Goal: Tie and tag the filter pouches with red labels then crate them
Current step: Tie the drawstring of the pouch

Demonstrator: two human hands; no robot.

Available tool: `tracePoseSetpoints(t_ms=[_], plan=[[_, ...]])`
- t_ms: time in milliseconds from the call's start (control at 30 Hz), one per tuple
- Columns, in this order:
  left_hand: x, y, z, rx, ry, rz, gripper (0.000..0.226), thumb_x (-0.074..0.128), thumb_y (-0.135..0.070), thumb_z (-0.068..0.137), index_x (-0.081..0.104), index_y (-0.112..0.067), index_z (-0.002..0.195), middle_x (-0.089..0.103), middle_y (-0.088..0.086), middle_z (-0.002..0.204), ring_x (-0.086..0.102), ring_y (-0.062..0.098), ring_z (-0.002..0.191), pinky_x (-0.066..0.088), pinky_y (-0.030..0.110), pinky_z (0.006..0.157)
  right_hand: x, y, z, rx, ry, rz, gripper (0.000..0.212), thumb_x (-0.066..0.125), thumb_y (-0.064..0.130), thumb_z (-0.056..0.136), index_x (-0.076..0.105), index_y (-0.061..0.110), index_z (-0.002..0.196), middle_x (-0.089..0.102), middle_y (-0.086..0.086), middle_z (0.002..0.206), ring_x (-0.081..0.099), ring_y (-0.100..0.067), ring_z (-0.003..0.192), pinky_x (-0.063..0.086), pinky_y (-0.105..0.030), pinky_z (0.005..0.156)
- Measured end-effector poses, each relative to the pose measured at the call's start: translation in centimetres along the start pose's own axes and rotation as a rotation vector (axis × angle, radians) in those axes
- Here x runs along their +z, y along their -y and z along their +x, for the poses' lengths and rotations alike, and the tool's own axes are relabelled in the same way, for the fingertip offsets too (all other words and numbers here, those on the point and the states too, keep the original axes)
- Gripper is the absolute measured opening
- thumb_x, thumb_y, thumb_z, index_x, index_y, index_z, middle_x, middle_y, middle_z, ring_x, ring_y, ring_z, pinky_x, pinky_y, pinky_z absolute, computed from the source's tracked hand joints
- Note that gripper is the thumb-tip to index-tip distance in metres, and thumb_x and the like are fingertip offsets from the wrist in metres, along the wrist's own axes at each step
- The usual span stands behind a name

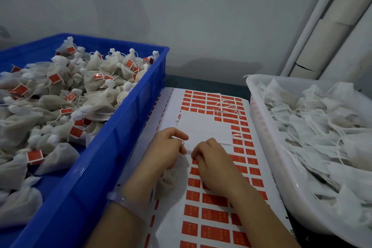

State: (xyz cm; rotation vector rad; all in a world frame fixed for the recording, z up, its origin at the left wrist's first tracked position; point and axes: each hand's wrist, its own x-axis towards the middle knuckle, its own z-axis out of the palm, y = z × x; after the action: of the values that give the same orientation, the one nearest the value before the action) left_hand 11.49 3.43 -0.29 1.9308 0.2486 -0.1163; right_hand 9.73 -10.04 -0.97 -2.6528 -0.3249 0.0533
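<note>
Pinching the thin string [188, 152] between left hand [169, 147] and right hand [213, 164], both grips clenched on it. Working over the filter pouch [167, 184], mid label sheet [203, 127], beneath the left wrist. Probably light, limp, tearable; best taken by the gathered neck.

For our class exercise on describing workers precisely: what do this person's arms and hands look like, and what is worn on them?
The left hand and right hand are ungloved, and both forearms are bare, with no sleeves in view. A translucent, pale bangle circles the left wrist; nothing is worn on the right wrist.
</note>
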Motion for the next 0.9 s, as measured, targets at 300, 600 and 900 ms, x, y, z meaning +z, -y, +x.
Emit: tracePoseSetpoints(t_ms=[300,600,900], plan=[[-0.1,-0.2,-0.1,0.014,0.016,0.005,0.027,0.047,-0.005,0.091,0.060,-0.028,0.089,0.060,0.001,0.100,0.050,0.012,0.062,0.037,0.011,0.040,0.1,-0.5,-0.2,-0.032,-0.029,0.035,0.031,0.047,0.026,0.096,0.055,0.030,0.126,0.050,0.008,0.124,0.051,-0.005,0.099,0.037,-0.010,0.086],[-0.1,-0.4,-0.3,0.017,0.024,0.017,0.027,0.046,-0.005,0.092,0.060,-0.028,0.089,0.061,0.006,0.109,0.048,0.012,0.059,0.035,0.010,0.037,0.1,-1.5,-0.1,-0.053,-0.078,0.078,0.012,0.052,0.024,0.093,0.060,0.026,0.102,0.054,0.010,0.113,0.049,-0.002,0.085,0.033,-0.002,0.071],[0.3,-0.2,-0.6,0.042,0.100,0.173,0.028,0.042,-0.013,0.096,0.059,-0.032,0.086,0.059,-0.008,0.081,0.057,0.012,0.076,0.045,0.016,0.053,-2.8,-3.3,-1.3,0.144,-0.402,0.575,0.010,0.059,0.022,0.090,0.060,0.030,0.085,0.065,0.009,0.081,0.061,-0.005,0.060,0.050,-0.014,0.058]])
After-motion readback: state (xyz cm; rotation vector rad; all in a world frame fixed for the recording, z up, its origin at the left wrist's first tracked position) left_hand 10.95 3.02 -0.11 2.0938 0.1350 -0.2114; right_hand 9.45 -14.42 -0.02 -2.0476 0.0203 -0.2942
